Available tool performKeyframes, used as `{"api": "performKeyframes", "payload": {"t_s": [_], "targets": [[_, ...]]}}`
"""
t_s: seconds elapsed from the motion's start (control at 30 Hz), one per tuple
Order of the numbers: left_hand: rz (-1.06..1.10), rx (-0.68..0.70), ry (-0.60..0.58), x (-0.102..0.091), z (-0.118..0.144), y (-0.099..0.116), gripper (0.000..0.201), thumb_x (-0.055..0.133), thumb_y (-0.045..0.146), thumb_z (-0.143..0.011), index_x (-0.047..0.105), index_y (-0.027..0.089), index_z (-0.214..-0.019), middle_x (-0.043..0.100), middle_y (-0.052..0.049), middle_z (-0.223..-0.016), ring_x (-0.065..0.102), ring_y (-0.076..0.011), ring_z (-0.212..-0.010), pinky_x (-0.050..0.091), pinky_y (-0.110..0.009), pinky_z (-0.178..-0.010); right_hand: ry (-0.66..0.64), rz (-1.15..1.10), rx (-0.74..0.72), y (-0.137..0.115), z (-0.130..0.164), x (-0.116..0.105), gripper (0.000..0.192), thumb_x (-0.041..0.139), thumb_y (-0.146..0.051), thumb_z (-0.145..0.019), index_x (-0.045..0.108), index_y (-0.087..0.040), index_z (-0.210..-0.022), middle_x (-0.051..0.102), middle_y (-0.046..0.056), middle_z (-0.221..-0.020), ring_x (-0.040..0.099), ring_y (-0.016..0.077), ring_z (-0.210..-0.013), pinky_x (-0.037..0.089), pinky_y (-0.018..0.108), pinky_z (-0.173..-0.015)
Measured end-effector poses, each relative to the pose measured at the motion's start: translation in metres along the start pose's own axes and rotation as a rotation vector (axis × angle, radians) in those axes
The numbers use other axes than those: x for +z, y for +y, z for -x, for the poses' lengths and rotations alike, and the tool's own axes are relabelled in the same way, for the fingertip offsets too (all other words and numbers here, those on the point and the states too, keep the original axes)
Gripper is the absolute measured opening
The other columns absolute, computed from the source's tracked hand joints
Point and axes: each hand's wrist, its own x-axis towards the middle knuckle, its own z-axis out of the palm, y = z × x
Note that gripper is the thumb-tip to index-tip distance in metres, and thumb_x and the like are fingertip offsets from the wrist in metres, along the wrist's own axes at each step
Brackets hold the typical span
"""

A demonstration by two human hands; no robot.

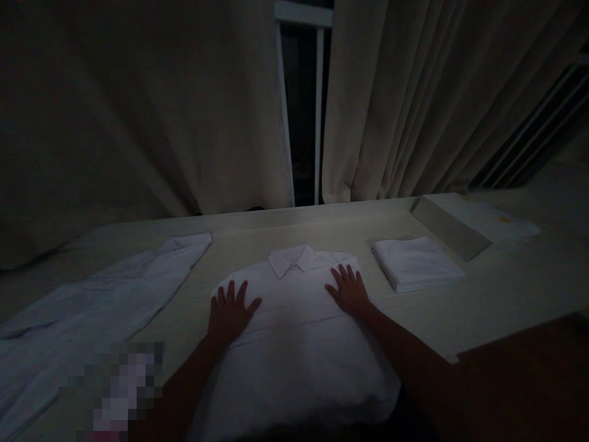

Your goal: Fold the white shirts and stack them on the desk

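A pale wooden tabletop (350, 227) runs along under the curtains. A white collared shirt (294, 331) lies at its near edge, middle. Another white garment (92, 301) sprawls toward the left edge. A folded white stack (416, 263) sits right of centre, beside a flat board (448, 228) near the far right corner.
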Motion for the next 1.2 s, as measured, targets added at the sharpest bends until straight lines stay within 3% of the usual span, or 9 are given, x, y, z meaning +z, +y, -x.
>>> {"api": "performKeyframes", "payload": {"t_s": [0.37, 1.2], "targets": [[-0.038, 0.042, 0.023, 0.013, -0.038, -0.014, 0.085, 0.024, 0.073, -0.085, 0.024, 0.021, -0.151, 0.025, -0.019, -0.155, 0.023, -0.0446, -0.14, 0.017, -0.058, -0.11, 0.062, -0.018, -0.009, -0.004, -0.033, 0.008, 0.077, 0.015, -0.072, -0.091, 0.027, -0.026, -0.151, 0.018, 0.006, -0.159, 0.007, 0.0317, -0.146, 0.004, 0.053, -0.114], [0.065, 0.018, -0.021, 0.017, -0.099, -0.012, 0.085, 0.024, 0.075, -0.084, 0.025, 0.022, -0.151, 0.023, -0.016, -0.157, 0.021, -0.0416, -0.141, 0.014, -0.056, -0.111, 0.033, -0.017, -0.01, -0.001, -0.09, 0.012, 0.081, 0.01, -0.074, -0.09, 0.022, -0.024, -0.152, 0.015, 0.007, -0.16, 0.006, 0.0348, -0.145, 0.004, 0.054, -0.114]]}}
